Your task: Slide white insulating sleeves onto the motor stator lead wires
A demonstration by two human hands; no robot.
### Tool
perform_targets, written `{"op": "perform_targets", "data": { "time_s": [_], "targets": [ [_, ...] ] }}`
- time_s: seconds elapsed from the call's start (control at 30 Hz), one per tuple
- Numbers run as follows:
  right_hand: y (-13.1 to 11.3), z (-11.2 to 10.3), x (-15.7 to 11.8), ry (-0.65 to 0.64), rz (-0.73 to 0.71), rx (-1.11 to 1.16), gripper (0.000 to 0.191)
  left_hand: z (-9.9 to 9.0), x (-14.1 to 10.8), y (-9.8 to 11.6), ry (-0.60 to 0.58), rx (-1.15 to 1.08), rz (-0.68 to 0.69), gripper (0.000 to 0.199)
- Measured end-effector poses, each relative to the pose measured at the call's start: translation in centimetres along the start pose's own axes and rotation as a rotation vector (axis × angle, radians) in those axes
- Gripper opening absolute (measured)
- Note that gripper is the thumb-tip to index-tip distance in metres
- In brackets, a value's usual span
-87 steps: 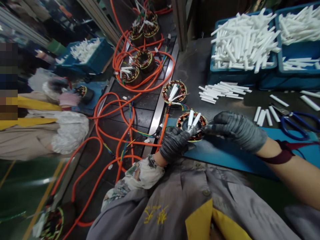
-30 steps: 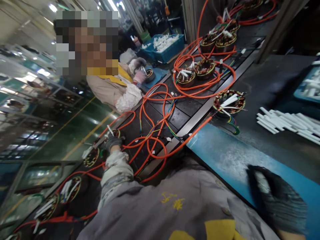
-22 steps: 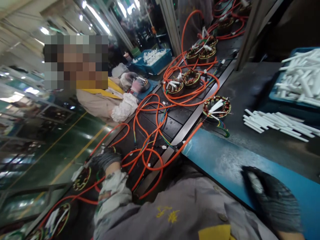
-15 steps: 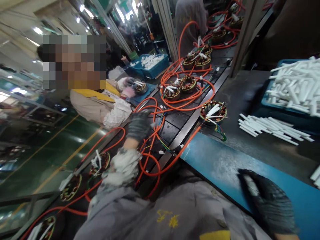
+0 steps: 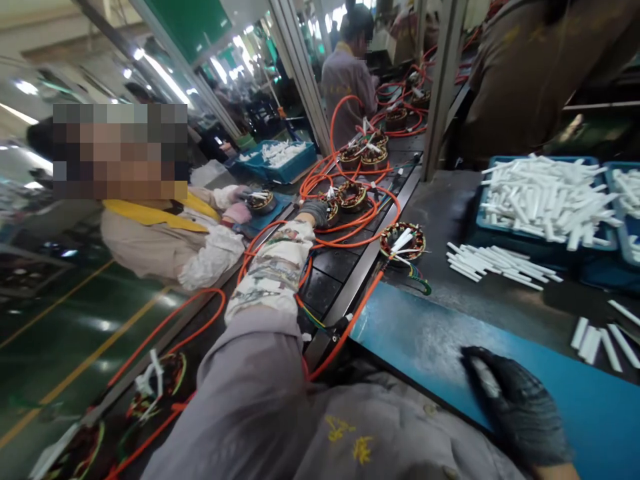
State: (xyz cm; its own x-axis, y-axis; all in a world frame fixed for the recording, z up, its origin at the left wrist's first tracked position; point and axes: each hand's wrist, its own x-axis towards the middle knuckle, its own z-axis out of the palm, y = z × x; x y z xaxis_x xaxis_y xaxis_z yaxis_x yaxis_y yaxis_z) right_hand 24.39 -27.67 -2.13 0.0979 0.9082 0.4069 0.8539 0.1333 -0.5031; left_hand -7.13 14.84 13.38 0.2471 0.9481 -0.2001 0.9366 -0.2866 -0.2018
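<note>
My left hand, in a dark glove, reaches out to a wound copper ring with white tubes on the conveyor; its fingers are mostly hidden at the ring's near side. Gloved in black, my right hand rests over the blue board with thumb and fingers curved apart, and nothing shows between them. Another ring holding white tubes sits beside the conveyor rail, its orange cable running down toward me. Touching or close to the left hand's ring is one more ring.
Blue bins of white tubes stand at the right, with loose tubes before them. Across the conveyor, a person's gloved hands are at a ring. Orange cables loop over the conveyor. A metal post rises behind.
My left hand has moved forward along the conveyor, from the cables to the ring with white tubes. The view has shifted, showing more of the right side. My right hand keeps its pose over the board.
</note>
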Motion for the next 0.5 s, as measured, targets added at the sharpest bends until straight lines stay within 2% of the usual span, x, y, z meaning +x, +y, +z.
{"op": "perform_targets", "data": {
  "time_s": [0.17,0.37,0.5],
  "targets": [
    [-0.1,0.4,-0.3,0.040,-0.039,-0.014,0.042,1.6,-1.0,-1.5,-0.089,0.056,0.055,0.066],
    [0.1,0.9,-0.6,-0.010,0.049,-0.006,0.045,4.1,-2.7,-1.9,-0.057,-0.045,0.038,0.078],
    [0.1,0.8,-0.4,-0.034,0.055,-0.018,0.046,4.3,-3.9,-1.0,0.004,-0.218,0.003,0.053]
  ]
}}
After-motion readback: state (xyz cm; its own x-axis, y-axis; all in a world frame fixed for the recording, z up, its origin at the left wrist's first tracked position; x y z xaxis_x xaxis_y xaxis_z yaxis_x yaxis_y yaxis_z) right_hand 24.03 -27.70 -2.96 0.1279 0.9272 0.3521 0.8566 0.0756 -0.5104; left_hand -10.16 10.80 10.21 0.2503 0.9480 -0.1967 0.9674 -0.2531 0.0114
